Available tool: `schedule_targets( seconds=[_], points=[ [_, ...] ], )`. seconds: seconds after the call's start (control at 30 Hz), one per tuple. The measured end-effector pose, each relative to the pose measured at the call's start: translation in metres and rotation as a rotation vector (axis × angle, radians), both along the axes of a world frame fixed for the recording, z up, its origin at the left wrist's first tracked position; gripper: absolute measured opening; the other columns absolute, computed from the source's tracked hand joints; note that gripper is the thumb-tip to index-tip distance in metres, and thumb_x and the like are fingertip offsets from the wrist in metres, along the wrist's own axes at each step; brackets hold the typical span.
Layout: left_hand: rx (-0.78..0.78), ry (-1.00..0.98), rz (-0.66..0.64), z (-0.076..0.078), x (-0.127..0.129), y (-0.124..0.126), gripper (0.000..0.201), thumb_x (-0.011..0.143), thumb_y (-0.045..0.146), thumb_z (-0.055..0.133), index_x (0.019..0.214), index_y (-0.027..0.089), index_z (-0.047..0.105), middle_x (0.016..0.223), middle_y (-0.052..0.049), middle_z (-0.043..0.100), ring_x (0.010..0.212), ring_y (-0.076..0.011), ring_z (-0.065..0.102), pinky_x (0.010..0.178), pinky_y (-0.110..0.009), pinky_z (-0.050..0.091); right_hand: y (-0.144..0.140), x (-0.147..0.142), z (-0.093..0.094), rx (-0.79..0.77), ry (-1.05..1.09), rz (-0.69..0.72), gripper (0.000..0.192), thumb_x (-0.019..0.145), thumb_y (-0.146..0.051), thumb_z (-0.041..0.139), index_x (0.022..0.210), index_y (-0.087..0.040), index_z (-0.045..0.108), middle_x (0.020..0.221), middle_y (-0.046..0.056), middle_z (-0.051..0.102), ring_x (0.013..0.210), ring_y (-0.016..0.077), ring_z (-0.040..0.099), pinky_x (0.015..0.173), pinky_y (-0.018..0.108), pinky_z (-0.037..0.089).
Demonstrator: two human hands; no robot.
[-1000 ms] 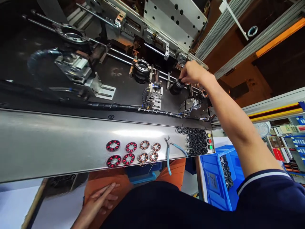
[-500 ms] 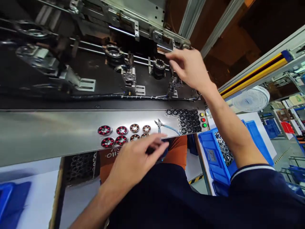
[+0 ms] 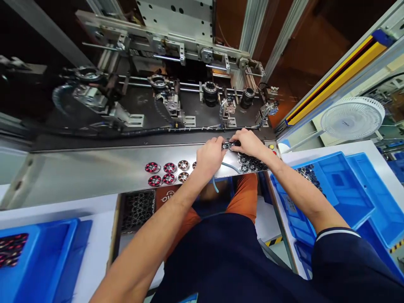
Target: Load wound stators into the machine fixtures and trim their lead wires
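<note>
On the steel ledge my left hand closes its fingertips on a small dark stator core. Beside it my right hand has thumb and fingers round another stator core. The fingers partly cover both pieces. A cluster of similar bare stator cores lies just below the right hand. To the left sit wound stators with red and others with copper-coloured windings, some hidden behind the left hand. The blue handle of the cutting pliers shows between the hands; their jaws are hidden.
Behind the ledge stands a machine with several round black fixtures and metal clamps. Coloured buttons are at the ledge's right end. Blue bins stand on the right and left. A white fan is at right.
My right hand has come down from the machine's fixtures to the ledge. My left hand has moved up and right from the front edge. Both have taken hold of stator cores.
</note>
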State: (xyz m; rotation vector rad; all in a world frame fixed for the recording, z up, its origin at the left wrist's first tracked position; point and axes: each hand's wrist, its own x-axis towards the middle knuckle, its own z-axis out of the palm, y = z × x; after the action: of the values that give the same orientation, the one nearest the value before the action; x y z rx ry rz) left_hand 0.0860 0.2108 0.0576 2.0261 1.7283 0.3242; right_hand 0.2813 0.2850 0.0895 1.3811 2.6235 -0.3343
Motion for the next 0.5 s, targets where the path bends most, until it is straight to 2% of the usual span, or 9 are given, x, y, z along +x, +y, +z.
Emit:
schedule_targets(
  seconds=[0.13, 0.27, 0.37, 0.43, 0.5],
  points=[
    [-0.009, -0.024, 0.014, -0.007, -0.005, 0.004, 0.042, 0.112, 0.038, 0.072, 0.149, 0.019, 0.066, 0.14, -0.013, 0.079, 0.134, -0.0371, 0.072, 0.103, -0.047, 0.06, 0.0, -0.001, -0.005, -0.03, 0.083, -0.011, 0.028, 0.094, -0.03, 0.094, 0.117, -0.022, 0.082, 0.113, 0.006, 0.084, 0.112, 0.0303, 0.064, 0.099, 0.039, 0.038],
    [-0.022, -0.05, 0.002, -0.01, -0.007, 0.01, 0.036, 0.11, 0.029, 0.072, 0.145, 0.021, 0.072, 0.144, -0.013, 0.077, 0.139, -0.0367, 0.07, 0.107, -0.046, 0.058, -0.002, -0.003, -0.004, -0.053, 0.185, -0.021, 0.037, 0.079, -0.016, 0.098, 0.112, -0.023, 0.081, 0.098, 0.003, 0.081, 0.105, 0.0291, 0.063, 0.099, 0.039, 0.037],
    [-0.024, -0.095, 0.0, -0.012, -0.008, 0.011, 0.037, 0.105, 0.026, 0.077, 0.142, 0.021, 0.074, 0.142, -0.014, 0.078, 0.135, -0.037, 0.072, 0.105, -0.044, 0.057, -0.009, -0.002, 0.014, -0.05, 0.31, -0.03, 0.035, 0.081, -0.017, 0.097, 0.113, -0.021, 0.083, 0.102, 0.006, 0.084, 0.105, 0.0292, 0.068, 0.104, 0.043, 0.043],
    [-0.014, -0.146, -0.003, -0.012, -0.009, 0.01, 0.043, 0.1, 0.021, 0.08, 0.142, 0.023, 0.074, 0.135, -0.013, 0.08, 0.128, -0.0372, 0.075, 0.101, -0.044, 0.057, -0.019, -0.002, 0.034, -0.05, 0.411, -0.023, 0.028, 0.091, -0.028, 0.094, 0.115, -0.021, 0.083, 0.112, 0.007, 0.086, 0.106, 0.0272, 0.072, 0.103, 0.042, 0.051],
    [0.001, -0.219, -0.004, -0.01, -0.009, 0.01, 0.047, 0.094, 0.016, 0.082, 0.14, 0.025, 0.076, 0.126, -0.011, 0.082, 0.12, -0.0374, 0.077, 0.097, -0.043, 0.056, -0.032, -0.003, 0.058, -0.175, 0.623, -0.043, 0.032, 0.097, -0.04, 0.091, 0.12, -0.021, 0.079, 0.117, 0.008, 0.087, 0.101, 0.0234, 0.078, 0.095, 0.038, 0.06]
  ],
)
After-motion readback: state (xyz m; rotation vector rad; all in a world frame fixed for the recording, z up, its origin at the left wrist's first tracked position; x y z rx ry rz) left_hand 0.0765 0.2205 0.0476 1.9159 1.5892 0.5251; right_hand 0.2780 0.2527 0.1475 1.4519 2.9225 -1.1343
